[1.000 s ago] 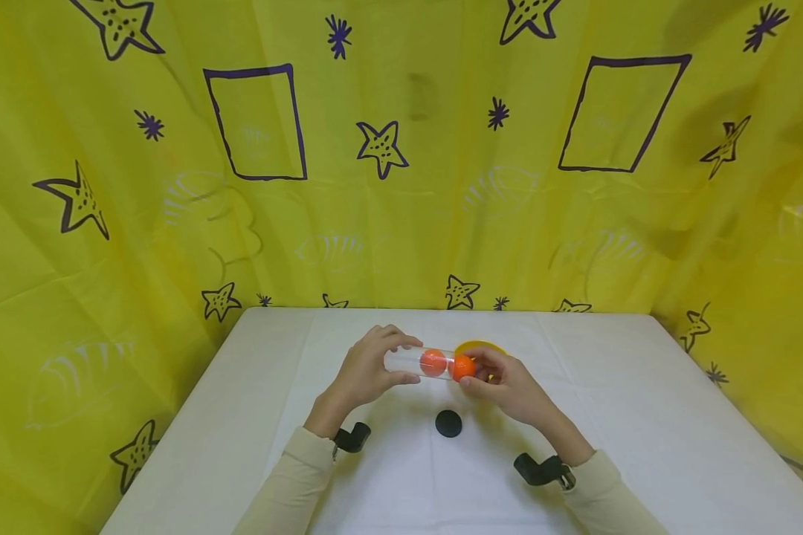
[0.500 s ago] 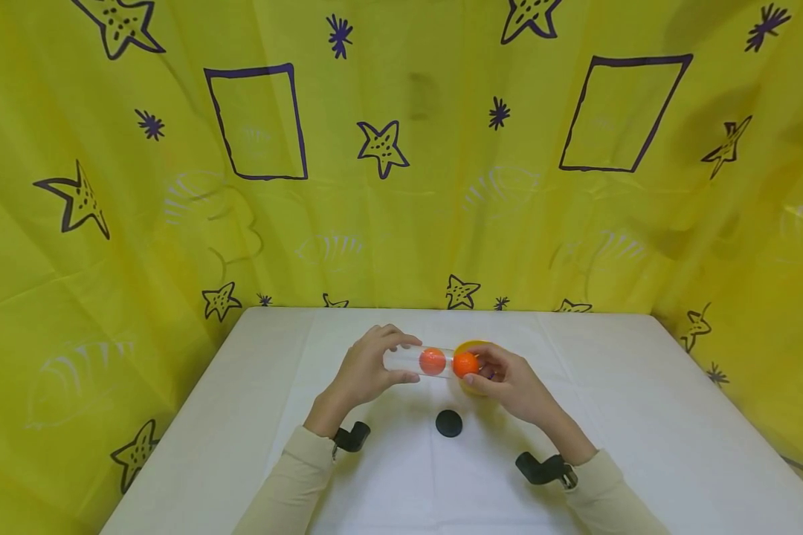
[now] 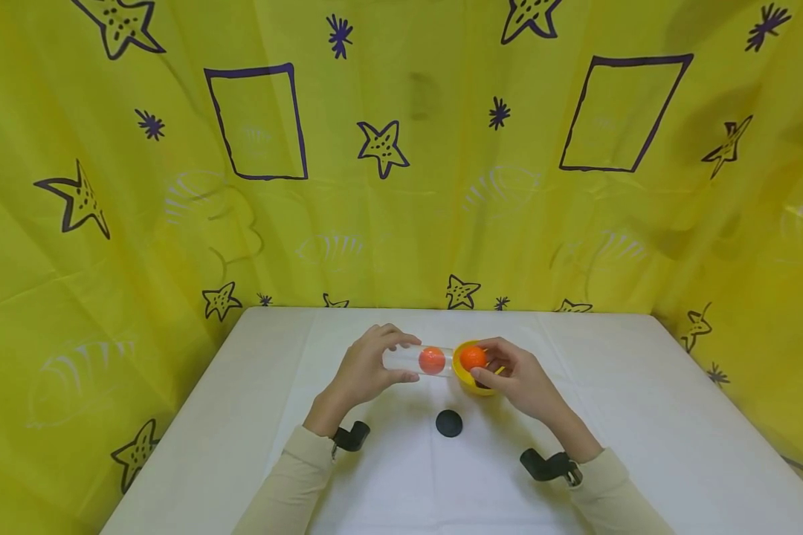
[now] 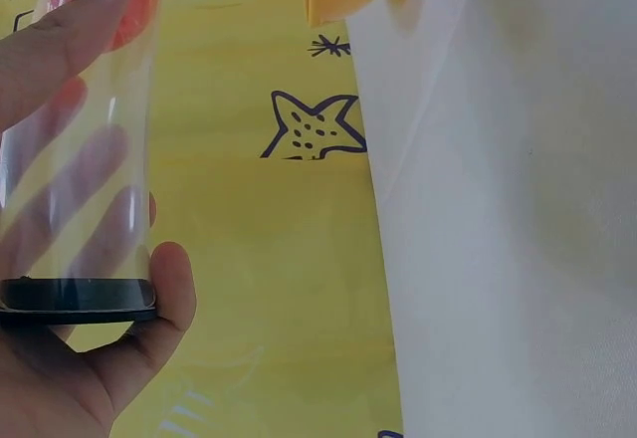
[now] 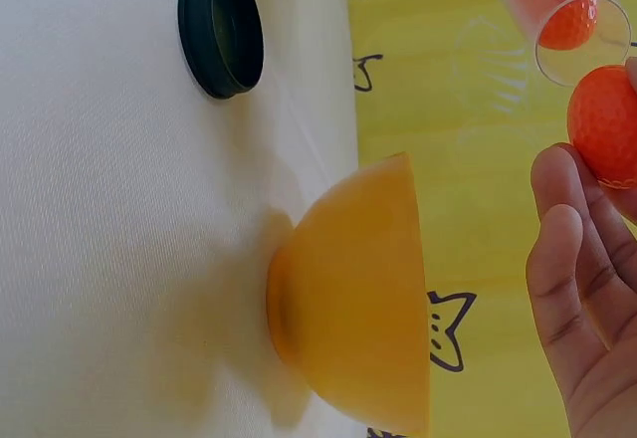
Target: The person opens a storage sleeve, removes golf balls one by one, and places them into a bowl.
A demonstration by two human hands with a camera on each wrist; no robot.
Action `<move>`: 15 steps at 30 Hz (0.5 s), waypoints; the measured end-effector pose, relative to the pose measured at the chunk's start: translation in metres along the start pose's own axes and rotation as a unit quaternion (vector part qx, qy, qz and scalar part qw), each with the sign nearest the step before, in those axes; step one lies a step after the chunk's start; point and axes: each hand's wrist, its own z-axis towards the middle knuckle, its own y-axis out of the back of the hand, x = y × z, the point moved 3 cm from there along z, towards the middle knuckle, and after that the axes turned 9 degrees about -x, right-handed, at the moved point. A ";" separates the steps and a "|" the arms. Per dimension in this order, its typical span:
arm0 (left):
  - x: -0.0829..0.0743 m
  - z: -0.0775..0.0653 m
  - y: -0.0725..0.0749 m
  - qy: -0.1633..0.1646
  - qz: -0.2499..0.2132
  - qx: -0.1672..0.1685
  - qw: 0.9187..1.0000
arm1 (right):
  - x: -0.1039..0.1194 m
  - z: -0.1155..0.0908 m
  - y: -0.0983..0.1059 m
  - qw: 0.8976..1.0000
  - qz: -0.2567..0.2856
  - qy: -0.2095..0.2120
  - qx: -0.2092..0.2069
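My left hand [image 3: 368, 365] grips a clear plastic tube [image 4: 100, 174] that has a black base [image 4: 85, 297]. The tube lies sideways with its uncapped end facing right, and one orange ball [image 3: 431, 360] is inside it. My right hand [image 3: 518, 375] pinches a second orange, dimpled ball [image 5: 604, 124], like a golf ball, between thumb and fingers. That ball is outside the tube, close to its open rim in the right wrist view. Below the right hand stands a yellow bowl [image 5: 353, 299], whose inside is partly hidden by the hand and ball.
A round black lid [image 3: 449, 423] lies on the white table [image 3: 375, 475], nearer me than the bowl. Yellow curtains [image 3: 435, 223] with drawn stars hang behind the table and at both sides.
My right hand has drawn the second orange ball out of the tube's mouth and moved it right, over the yellow bowl. My left hand and the tube have barely moved.
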 end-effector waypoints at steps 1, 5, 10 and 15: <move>0.000 0.000 0.000 0.000 0.000 -0.001 1.000 | 0.000 0.000 0.000 1.000 -0.003 -0.002 -0.003; 0.001 0.000 0.000 0.001 -0.003 -0.003 1.000 | -0.003 0.001 0.002 1.000 -0.018 -0.012 -0.013; 0.001 0.000 0.001 0.001 -0.001 -0.003 1.000 | -0.011 0.003 0.007 0.999 -0.031 -0.027 -0.027; 0.001 0.000 0.002 -0.001 0.006 0.000 1.000 | -0.021 0.005 0.013 0.998 -0.033 -0.037 -0.045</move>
